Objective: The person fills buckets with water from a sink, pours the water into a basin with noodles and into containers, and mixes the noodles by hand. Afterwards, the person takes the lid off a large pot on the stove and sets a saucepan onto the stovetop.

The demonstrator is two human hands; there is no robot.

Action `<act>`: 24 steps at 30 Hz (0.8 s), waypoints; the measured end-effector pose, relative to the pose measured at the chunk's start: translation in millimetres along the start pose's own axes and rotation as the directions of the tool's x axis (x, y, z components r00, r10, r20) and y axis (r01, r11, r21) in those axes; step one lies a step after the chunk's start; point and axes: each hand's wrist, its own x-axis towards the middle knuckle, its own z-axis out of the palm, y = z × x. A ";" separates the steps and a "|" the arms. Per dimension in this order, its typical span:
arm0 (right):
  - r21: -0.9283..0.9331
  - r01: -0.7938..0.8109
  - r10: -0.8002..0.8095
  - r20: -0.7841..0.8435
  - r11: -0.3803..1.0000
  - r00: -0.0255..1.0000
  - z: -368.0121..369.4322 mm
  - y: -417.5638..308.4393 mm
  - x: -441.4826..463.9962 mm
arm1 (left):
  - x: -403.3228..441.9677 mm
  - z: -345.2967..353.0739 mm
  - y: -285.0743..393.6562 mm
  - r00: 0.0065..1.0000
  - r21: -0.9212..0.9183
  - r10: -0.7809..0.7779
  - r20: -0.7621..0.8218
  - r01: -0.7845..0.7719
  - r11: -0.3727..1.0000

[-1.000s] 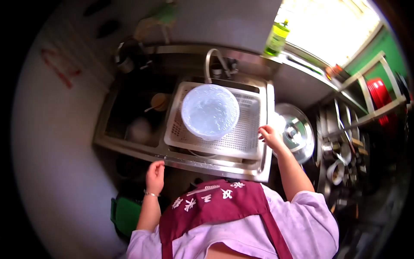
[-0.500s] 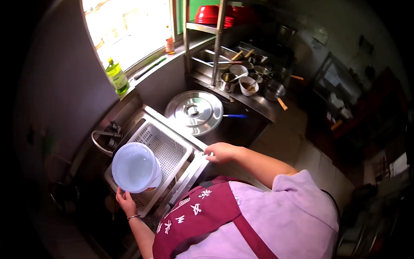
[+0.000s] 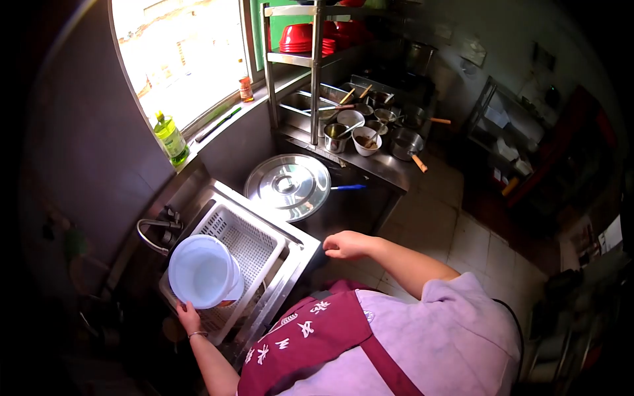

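Note:
A pale translucent plastic bucket [image 3: 203,267] sits tilted over the white perforated basket [image 3: 247,254] in the sink, its open mouth turned up toward me. My left hand [image 3: 189,319] grips the bucket at its near lower side; some fingers are hidden beneath it. Just off the right corner of the steel sink edge [image 3: 305,249], my right hand [image 3: 348,245] hangs in the air with its fingers curled and nothing seen in them. A curved faucet [image 3: 153,239] stands to the left of the bucket.
Beyond the sink is a large round steel lid [image 3: 288,187] with a blue-handled tool [image 3: 349,187] beside it. Several pots and bowls [image 3: 366,140] crowd the far counter. On the windowsill stands a green bottle [image 3: 172,139]. A metal shelf [image 3: 290,59] holds red bowls.
My right hand has come away from the sink's edge, moving slightly right and down in view. The bucket's mouth has tipped a little, and my left hand stays on it. The view has shifted.

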 end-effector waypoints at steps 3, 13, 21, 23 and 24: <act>0.004 0.124 -0.124 -0.029 0.992 0.992 1.0 -8.1 39.6 | -19.7 12.2 26.9 0.997 -0.026 -0.061 -0.037 0.060 0.998; 0.498 0.065 -0.163 0.156 0.865 0.974 67.0 -92.0 247.6 | -25.0 12.0 18.6 0.979 0.247 -0.115 -0.170 0.155 0.957; 0.555 -0.085 -0.085 0.274 0.828 0.958 106.7 -135.0 316.7 | -51.6 43.6 89.2 0.902 0.122 -0.289 -0.320 0.342 0.932; 0.539 -0.053 -0.108 0.262 0.841 0.959 101.1 -132.6 324.8 | -44.5 38.5 68.6 0.951 0.105 -0.122 -0.283 0.158 0.982; 0.475 -0.045 -0.103 0.280 0.879 0.955 103.8 -128.8 330.9 | -40.1 34.1 60.1 0.965 0.033 -0.142 -0.222 0.153 0.988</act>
